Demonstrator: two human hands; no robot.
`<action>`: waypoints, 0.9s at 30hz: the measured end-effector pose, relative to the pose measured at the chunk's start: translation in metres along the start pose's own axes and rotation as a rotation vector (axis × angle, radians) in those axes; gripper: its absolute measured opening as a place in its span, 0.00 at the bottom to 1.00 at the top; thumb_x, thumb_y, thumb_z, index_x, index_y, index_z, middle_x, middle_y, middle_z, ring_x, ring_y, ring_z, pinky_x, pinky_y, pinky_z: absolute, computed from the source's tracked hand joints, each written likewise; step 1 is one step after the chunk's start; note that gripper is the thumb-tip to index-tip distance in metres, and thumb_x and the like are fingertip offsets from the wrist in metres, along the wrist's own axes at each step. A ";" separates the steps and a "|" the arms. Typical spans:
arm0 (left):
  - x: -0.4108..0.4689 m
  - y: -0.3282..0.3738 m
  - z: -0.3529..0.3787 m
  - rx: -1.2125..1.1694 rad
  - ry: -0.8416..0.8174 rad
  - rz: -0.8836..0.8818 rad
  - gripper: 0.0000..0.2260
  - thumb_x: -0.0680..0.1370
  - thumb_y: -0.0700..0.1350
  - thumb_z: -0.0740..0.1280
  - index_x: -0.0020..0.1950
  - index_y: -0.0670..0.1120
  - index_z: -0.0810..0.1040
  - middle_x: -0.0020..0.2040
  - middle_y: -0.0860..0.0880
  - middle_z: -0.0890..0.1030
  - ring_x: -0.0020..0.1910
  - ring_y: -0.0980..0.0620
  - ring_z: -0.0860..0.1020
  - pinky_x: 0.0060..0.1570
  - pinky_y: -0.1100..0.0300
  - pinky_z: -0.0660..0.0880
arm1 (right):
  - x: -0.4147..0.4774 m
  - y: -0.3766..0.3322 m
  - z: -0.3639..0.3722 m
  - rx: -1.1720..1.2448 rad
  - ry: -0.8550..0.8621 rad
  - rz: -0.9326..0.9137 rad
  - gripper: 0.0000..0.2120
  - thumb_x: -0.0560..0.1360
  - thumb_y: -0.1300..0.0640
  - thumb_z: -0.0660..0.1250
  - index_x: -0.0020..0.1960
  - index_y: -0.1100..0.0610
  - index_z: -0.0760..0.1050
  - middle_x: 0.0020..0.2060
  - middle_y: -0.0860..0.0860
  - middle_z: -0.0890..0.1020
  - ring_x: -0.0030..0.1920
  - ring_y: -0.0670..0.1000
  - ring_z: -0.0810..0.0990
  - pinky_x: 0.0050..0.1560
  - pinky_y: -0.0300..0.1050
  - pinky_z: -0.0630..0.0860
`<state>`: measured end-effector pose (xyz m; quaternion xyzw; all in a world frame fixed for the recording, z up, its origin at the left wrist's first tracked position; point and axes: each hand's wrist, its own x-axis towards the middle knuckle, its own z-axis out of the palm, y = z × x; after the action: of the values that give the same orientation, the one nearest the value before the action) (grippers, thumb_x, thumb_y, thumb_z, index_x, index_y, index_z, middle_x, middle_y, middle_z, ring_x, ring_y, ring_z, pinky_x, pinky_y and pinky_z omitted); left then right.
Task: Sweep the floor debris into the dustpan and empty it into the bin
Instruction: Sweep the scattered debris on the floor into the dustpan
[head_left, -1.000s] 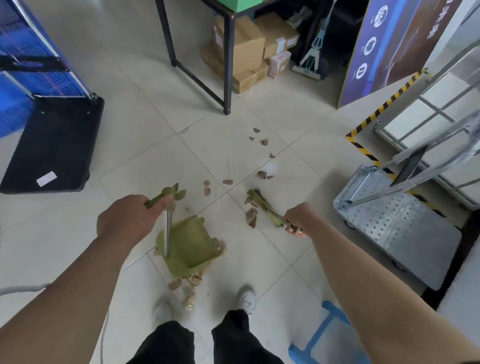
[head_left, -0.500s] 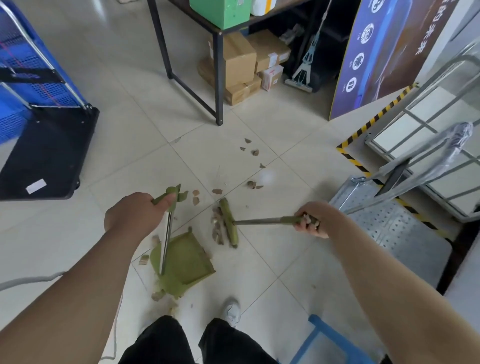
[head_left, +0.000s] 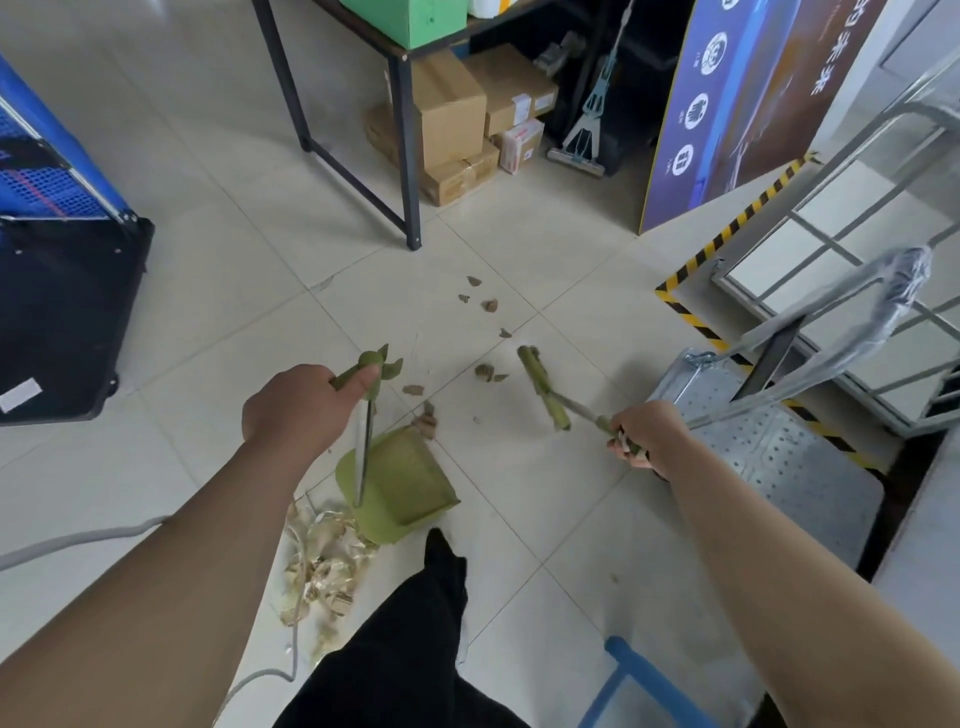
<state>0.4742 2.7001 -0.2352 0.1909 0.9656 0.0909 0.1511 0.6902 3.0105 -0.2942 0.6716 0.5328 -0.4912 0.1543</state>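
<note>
My left hand (head_left: 298, 408) grips the green top of the dustpan's metal handle. The green dustpan (head_left: 400, 480) rests on the tiled floor below it, its mouth facing up and right. My right hand (head_left: 647, 434) holds the broom's handle; the green broom head (head_left: 543, 384) lies on the floor to the right of the pan, apart from it. Brown cardboard scraps (head_left: 485, 371) lie between broom and pan, one cluster (head_left: 427, 421) at the pan's mouth, more scraps (head_left: 480, 299) farther off. A pile of pale shavings (head_left: 322, 561) sits behind the pan. No bin is visible.
A black-legged table (head_left: 410, 156) stands ahead with cardboard boxes (head_left: 452, 124) beneath. A silver platform cart (head_left: 769, 447) is right of my right hand, a black cart (head_left: 62, 312) at far left. A blue frame (head_left: 639, 675) is near my feet; a grey cable (head_left: 78, 540) crosses the floor.
The broom head has swung back out to the right, away from the dustpan. The pan has turned slightly, and the view has shifted so the shavings pile shows behind it.
</note>
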 end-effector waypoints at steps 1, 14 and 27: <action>0.008 0.003 0.001 0.000 -0.006 -0.002 0.32 0.74 0.73 0.50 0.29 0.46 0.68 0.24 0.50 0.74 0.26 0.50 0.73 0.29 0.60 0.62 | 0.006 -0.008 0.001 -0.009 0.015 -0.010 0.06 0.78 0.66 0.55 0.44 0.62 0.69 0.28 0.58 0.74 0.14 0.49 0.69 0.18 0.30 0.61; 0.119 0.041 -0.008 -0.035 -0.035 -0.078 0.32 0.75 0.73 0.51 0.30 0.46 0.68 0.26 0.50 0.73 0.26 0.48 0.73 0.30 0.60 0.63 | 0.051 -0.136 0.055 -0.297 -0.067 -0.065 0.13 0.71 0.71 0.53 0.32 0.58 0.59 0.17 0.53 0.67 0.22 0.51 0.69 0.26 0.38 0.62; 0.167 0.087 -0.028 -0.040 -0.043 -0.136 0.31 0.74 0.73 0.52 0.30 0.46 0.67 0.27 0.50 0.73 0.27 0.48 0.72 0.30 0.60 0.63 | 0.050 -0.213 -0.038 -0.371 -0.035 -0.107 0.07 0.72 0.67 0.65 0.36 0.62 0.72 0.16 0.54 0.74 0.18 0.49 0.73 0.20 0.35 0.65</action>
<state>0.3471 2.8421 -0.2317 0.1238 0.9709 0.0954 0.1815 0.5214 3.1486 -0.2499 0.5935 0.6466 -0.4036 0.2585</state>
